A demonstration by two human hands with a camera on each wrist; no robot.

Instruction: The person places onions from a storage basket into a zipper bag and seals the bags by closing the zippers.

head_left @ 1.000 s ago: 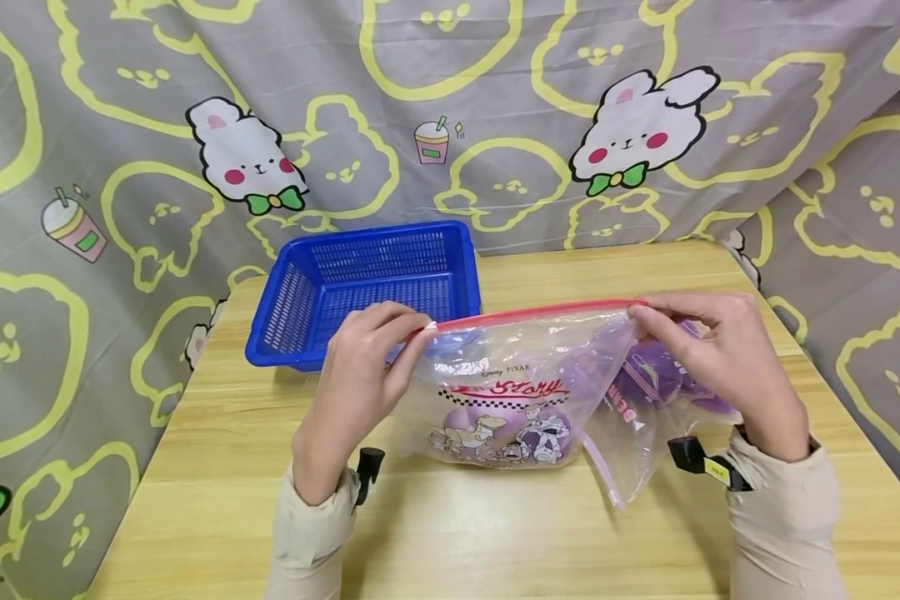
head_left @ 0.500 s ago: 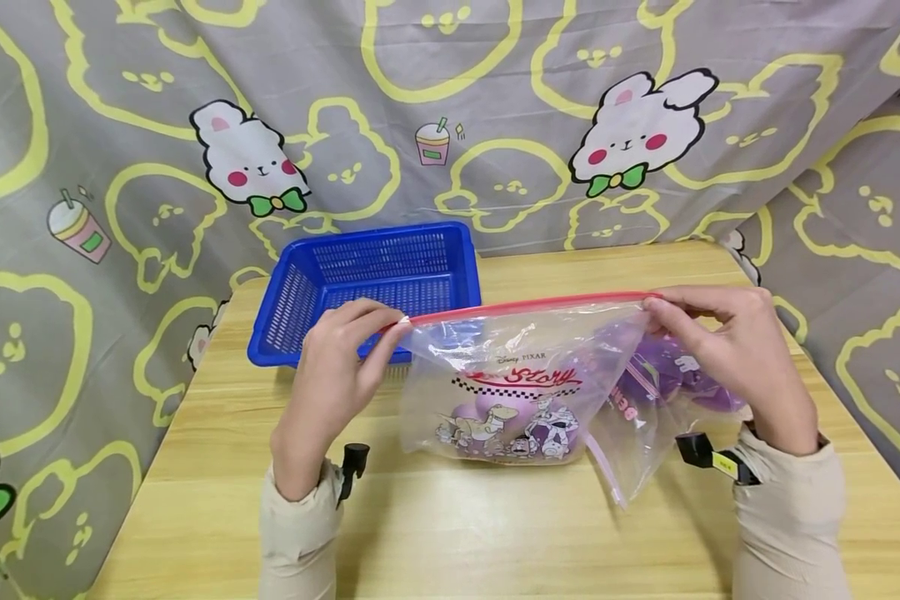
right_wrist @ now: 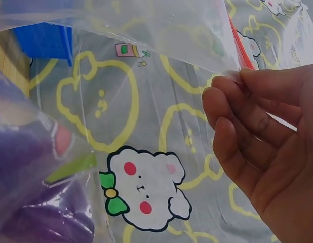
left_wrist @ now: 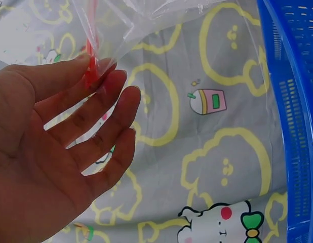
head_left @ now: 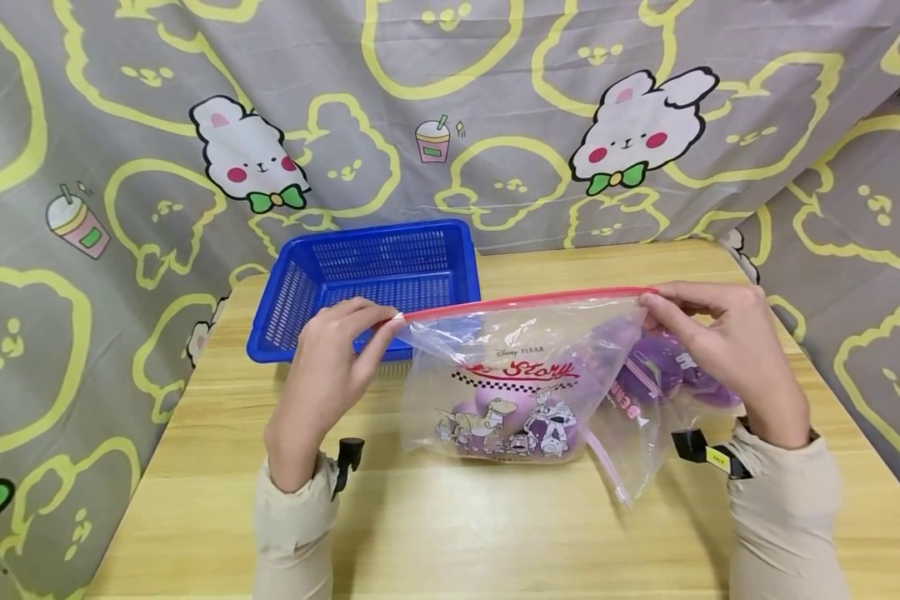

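Note:
A clear zip bag printed with cartoon figures and red lettering stands upright on the table, with purple showing through its lower part. Its red zip edge is stretched nearly straight between both hands. My left hand pinches the left end by a white slider, thumb against forefinger; in the left wrist view the other fingers spread loosely. My right hand pinches the right end between thumb and forefinger. Below and behind the right hand lies a second clear bag with a pale purple zip strip and purple contents.
A blue plastic basket with slotted sides sits at the back left of the wooden table, close behind the left hand. A grey patterned cloth hangs behind and at both sides of the table.
My left hand has moved left along the bag's top, and the right hand slightly right and up. The red edge between them has grown longer and tauter.

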